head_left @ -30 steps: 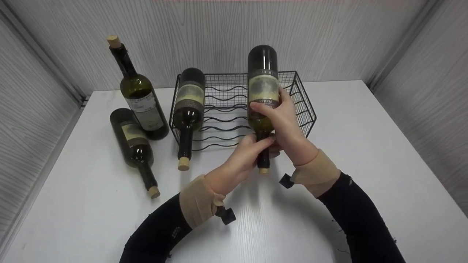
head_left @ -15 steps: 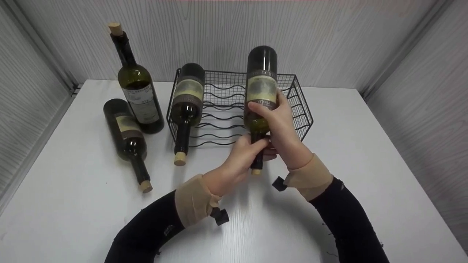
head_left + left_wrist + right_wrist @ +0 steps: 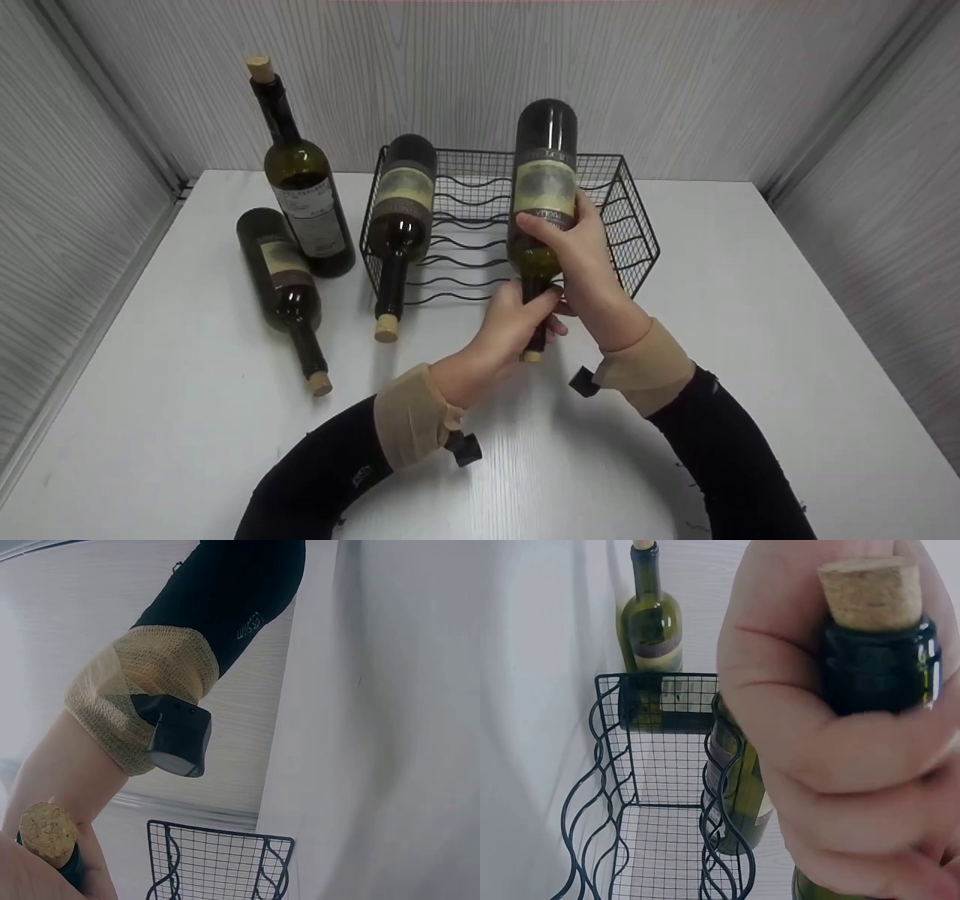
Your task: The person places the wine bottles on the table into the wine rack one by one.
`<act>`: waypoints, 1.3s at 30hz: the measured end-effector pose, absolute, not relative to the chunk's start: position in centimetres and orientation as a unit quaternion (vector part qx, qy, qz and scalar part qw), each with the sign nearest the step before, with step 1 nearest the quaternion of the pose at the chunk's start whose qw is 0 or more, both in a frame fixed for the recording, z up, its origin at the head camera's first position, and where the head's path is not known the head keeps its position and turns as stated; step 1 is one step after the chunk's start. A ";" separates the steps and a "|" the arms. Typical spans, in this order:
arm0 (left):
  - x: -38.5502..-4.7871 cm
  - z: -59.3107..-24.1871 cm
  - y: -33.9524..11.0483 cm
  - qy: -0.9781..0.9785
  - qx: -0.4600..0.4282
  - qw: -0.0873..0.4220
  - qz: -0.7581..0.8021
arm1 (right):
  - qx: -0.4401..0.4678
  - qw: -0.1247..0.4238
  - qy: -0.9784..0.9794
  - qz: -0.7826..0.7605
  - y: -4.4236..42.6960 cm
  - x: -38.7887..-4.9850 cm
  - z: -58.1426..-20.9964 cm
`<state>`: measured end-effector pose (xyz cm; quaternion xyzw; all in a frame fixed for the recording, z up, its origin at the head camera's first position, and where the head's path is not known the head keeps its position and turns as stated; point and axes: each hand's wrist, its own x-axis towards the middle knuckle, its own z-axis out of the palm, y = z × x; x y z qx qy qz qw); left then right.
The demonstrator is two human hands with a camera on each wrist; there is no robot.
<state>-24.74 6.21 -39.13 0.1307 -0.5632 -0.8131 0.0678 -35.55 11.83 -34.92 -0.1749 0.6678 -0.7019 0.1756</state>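
A dark corked wine bottle [image 3: 546, 187] with a yellow and grey label slants over the right part of a black wire wine rack [image 3: 640, 202], neck toward me. Whether it touches the wires cannot be told. My right hand [image 3: 589, 259] holds its body near the shoulder, thumb across the label. My left hand [image 3: 506, 326] grips the neck from below; in the right wrist view its fingers [image 3: 855, 757] curl round the neck under the cork [image 3: 874, 596]. Another wine bottle [image 3: 405, 187] lies in the rack's left slot, its cork end sticking out over the front.
Left of the rack, a wine bottle [image 3: 315, 217] stands upright on the white table [image 3: 750, 315]. In front of it a third wine bottle [image 3: 283, 259] lies on its side, cork toward me. A grey wood-grain wall [image 3: 450, 67] rises behind, and side panels flank the table.
The held bottle's neck end has swung slightly left relative to the rack, my left hand moving with it. Both hands keep their hold. The head view has shifted a little.
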 end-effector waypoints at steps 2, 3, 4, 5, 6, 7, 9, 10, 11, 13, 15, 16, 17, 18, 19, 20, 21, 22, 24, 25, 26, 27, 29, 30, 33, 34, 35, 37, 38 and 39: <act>-24.7 -39.1 6.2 -0.562 0.142 0.067 -0.812 | -0.178 0.175 0.669 -0.701 11.7 -35.6 -35.0; -24.7 -39.1 6.2 -0.558 0.148 0.067 -0.814 | -0.179 0.173 0.669 -0.700 11.7 -35.7 -35.0; -24.7 -39.1 6.2 -0.555 0.152 0.066 -0.815 | -0.180 0.172 0.671 -0.698 11.6 -35.7 -35.0; -24.8 -39.0 6.2 -0.551 0.155 0.066 -0.817 | -0.181 0.170 0.673 -0.696 11.6 -35.7 -35.1; -24.8 -39.0 6.1 -0.549 0.158 0.065 -0.818 | -0.180 0.170 0.675 -0.695 11.5 -35.7 -35.1; -24.8 -39.0 6.1 -0.547 0.162 0.064 -0.819 | -0.179 0.171 0.677 -0.693 11.5 -35.7 -35.1; -24.8 -39.0 6.1 -0.546 0.165 0.063 -0.819 | -0.177 0.172 0.681 -0.690 11.5 -35.7 -35.1; -24.8 -39.0 6.0 -0.545 0.166 0.062 -0.820 | -0.176 0.174 0.682 -0.688 11.5 -35.7 -35.1; -24.8 -39.1 6.0 -0.544 0.167 0.062 -0.820 | -0.175 0.175 0.683 -0.688 11.5 -35.6 -35.1; -24.9 -39.0 6.0 -0.544 0.168 0.062 -0.820 | -0.175 0.176 0.685 -0.685 11.5 -35.6 -35.1; -24.9 -39.0 6.0 -0.545 0.168 0.063 -0.819 | -0.177 0.175 0.686 -0.684 11.5 -35.7 -35.1; -24.9 -38.9 5.9 -0.545 0.168 0.061 -0.819 | -0.178 0.174 0.687 -0.682 11.5 -35.7 -35.1; -24.9 -38.9 5.9 -0.546 0.167 0.061 -0.819 | -0.178 0.173 0.690 -0.680 11.6 -35.8 -35.1; -24.9 -38.9 5.9 -0.546 0.167 0.060 -0.818 | -0.179 0.173 0.694 -0.676 11.6 -35.8 -35.1; -24.8 -38.8 5.9 -0.548 0.167 0.059 -0.818 | -0.179 0.174 0.698 -0.671 11.7 -35.8 -35.1; -24.8 -38.8 5.9 -0.547 0.167 0.058 -0.818 | -0.180 0.176 0.701 -0.668 11.8 -35.9 -35.1; -24.8 -38.8 5.9 -0.549 0.168 0.057 -0.817 | -0.182 0.179 0.703 -0.664 11.9 -35.9 -35.1; -24.8 -38.7 5.8 -0.549 0.169 0.057 -0.816 | -0.184 0.182 0.706 -0.660 11.9 -36.0 -35.1; -24.8 -38.6 5.7 -0.551 0.174 0.054 -0.815 | -0.190 0.190 0.706 -0.655 12.0 -36.1 -35.0; -24.7 -38.5 5.6 -0.552 0.175 0.053 -0.813 | -0.193 0.194 0.705 -0.655 12.0 -36.2 -35.0; -24.7 -38.4 5.5 -0.553 0.176 0.052 -0.813 | -0.197 0.197 0.702 -0.655 12.1 -36.3 -34.9; -24.7 -38.3 5.4 -0.554 0.176 0.052 -0.812 | -0.202 0.200 0.699 -0.656 12.1 -36.3 -34.8; -24.6 -38.1 5.3 -0.554 0.176 0.053 -0.812 | -0.213 0.203 0.694 -0.657 12.3 -36.5 -34.6; -24.5 -38.0 5.2 -0.553 0.175 0.053 -0.813 | -0.218 0.202 0.692 -0.657 12.4 -36.5 -34.6; -24.1 -37.9 5.2 -0.546 0.173 0.057 -0.818 | -0.233 0.190 0.693 -0.655 12.9 -36.7 -34.6; -24.0 -37.9 5.2 -0.544 0.174 0.056 -0.819 | -0.238 0.181 0.695 -0.654 13.1 -36.8 -34.6; -23.9 -38.0 5.2 -0.542 0.174 0.057 -0.820 | -0.243 0.169 0.700 -0.650 13.4 -36.9 -34.7; -23.7 -38.1 5.2 -0.542 0.172 0.060 -0.820 | -0.255 0.131 0.714 -0.639 14.0 -37.4 -34.6; -23.6 -38.1 5.1 -0.544 0.171 0.061 -0.819 | -0.265 0.105 0.725 -0.627 14.3 -37.8 -34.6; -23.6 -38.2 5.1 -0.545 0.171 0.062 -0.818 | -0.274 0.075 0.736 -0.614 14.7 -38.2 -34.6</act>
